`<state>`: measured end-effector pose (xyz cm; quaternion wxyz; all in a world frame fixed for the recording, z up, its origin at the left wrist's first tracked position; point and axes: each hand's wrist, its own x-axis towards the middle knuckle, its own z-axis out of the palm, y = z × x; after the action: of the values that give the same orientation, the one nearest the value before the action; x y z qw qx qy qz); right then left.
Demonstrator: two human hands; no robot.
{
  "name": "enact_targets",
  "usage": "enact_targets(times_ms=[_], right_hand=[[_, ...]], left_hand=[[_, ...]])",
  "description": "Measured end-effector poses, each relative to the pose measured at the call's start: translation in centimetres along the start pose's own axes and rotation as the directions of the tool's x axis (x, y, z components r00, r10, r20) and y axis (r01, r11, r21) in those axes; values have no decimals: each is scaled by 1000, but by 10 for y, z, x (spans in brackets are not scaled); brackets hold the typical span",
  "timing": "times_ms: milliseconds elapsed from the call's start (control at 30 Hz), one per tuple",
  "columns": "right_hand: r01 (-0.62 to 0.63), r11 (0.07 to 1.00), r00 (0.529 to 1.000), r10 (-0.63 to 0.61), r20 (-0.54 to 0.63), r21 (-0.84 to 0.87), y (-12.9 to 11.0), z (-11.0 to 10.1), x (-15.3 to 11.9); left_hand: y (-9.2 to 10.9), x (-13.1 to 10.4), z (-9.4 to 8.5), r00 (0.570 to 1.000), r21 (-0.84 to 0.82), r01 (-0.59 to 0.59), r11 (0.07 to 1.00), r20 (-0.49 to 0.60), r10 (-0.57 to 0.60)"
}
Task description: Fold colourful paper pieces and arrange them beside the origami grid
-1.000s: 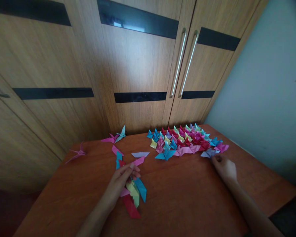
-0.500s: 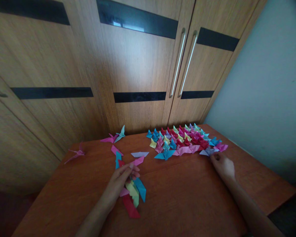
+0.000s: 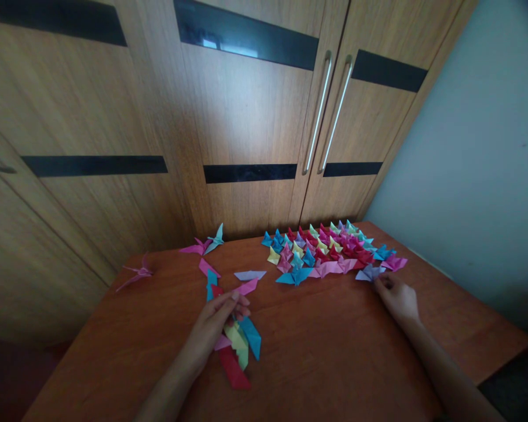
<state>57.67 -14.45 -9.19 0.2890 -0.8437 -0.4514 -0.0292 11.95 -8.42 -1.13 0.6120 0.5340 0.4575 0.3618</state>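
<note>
On the bench (image 3: 330,351), the right hand (image 3: 398,299) pinched a lavender folded paper (image 3: 368,273) by its near edge, at the front right of the paper rows (image 3: 321,254); a light grip seemed best for its creases. The left hand (image 3: 220,313) pinched a pink folded strip (image 3: 248,286).

Lavender paper crane (image 3: 369,272), blue crane (image 3: 296,275), pink paper piece (image 3: 249,286), reddish-brown tabletop (image 3: 325,351), wood-grained brown cupboard (image 3: 250,111) with black bands (image 3: 250,173).

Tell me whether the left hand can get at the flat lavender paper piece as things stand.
Probably yes: the lavender piece lies uncovered on the table just beyond the left hand, though the pink piece it seems to pinch juts in between.
</note>
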Motion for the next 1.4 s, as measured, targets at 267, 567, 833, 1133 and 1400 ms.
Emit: enact_targets(times_ms=[267,567,833,1133,1400], right_hand=[[4,1000,1000,-4,-16,-31,1,2,7],[-16,996,999,13,-40,-83,-2,1,9],[-21,993,999,16,-43,-114,-4,1,7],[-68,992,997,64,-39,-110,-8,-2,5],[3,1000,988,-7,-155,-28,-31,-9,-19]], left_hand=[[-1,1,0,1000,16,5,1000,10,-6],[-8,4,-4,999,29,-7,1000,39,6],[-4,1,-2,999,43,-11,999,37,10],[-3,0,-2,1000,33,-9,999,27,8],[-3,2,-3,1000,39,-25,999,7,25]])
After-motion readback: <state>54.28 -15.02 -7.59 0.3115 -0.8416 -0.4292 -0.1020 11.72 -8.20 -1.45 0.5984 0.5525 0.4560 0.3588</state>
